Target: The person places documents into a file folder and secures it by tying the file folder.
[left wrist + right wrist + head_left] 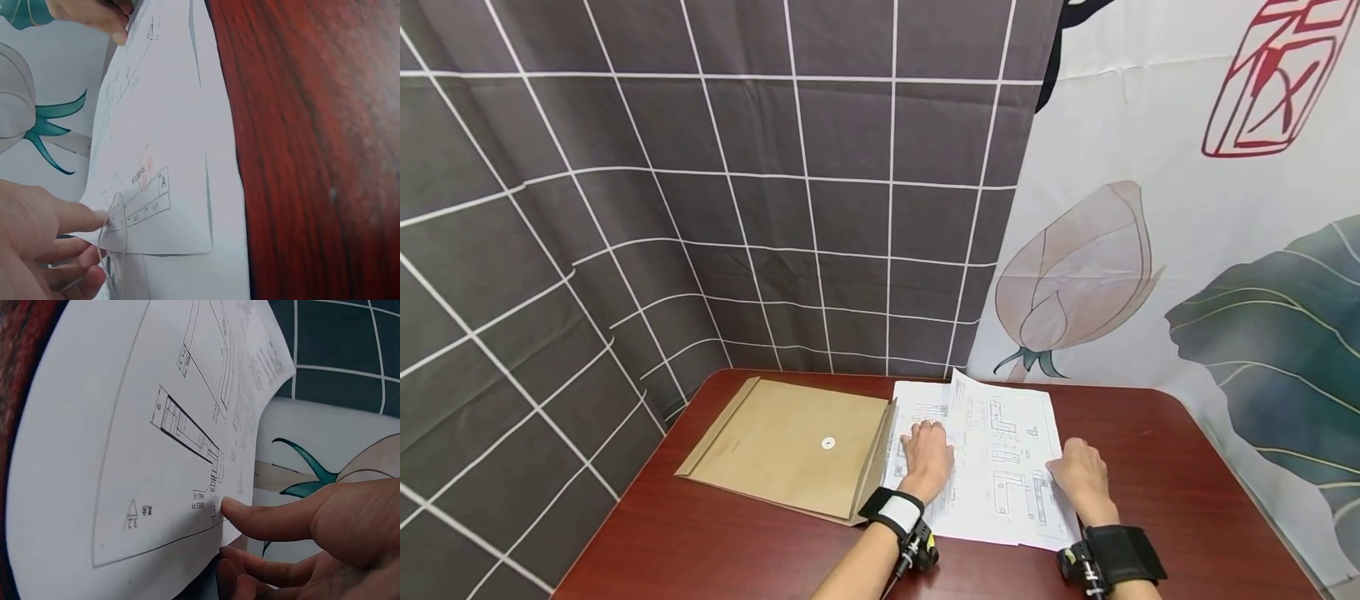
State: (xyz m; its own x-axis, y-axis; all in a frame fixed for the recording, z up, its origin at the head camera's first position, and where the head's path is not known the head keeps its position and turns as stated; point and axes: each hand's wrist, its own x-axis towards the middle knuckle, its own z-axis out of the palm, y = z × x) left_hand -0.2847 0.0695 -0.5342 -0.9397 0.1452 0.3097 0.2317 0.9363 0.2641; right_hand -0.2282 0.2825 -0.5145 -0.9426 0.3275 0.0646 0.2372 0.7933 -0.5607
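Observation:
A sheet of paper with technical drawings (1011,467) is held between both hands, lying over other papers (917,400) whose left part shows. My left hand (927,454) pinches its left edge, thumb on top and fingers curled below, as the left wrist view shows. A thin pale loop of string (100,250) crosses those fingers. My right hand (1082,479) grips the right edge; in the right wrist view the thumb (269,519) presses on the printed face and the fingers are bent underneath. The sheet's far left corner sticks up.
Left of the papers lies a brown paper envelope (790,446) with a white round button (828,443), its side toward the papers gaping. All rest on a reddish-brown table (760,550). Behind hang a grey grid curtain (850,208) and a white cloth with a flower print (1075,275).

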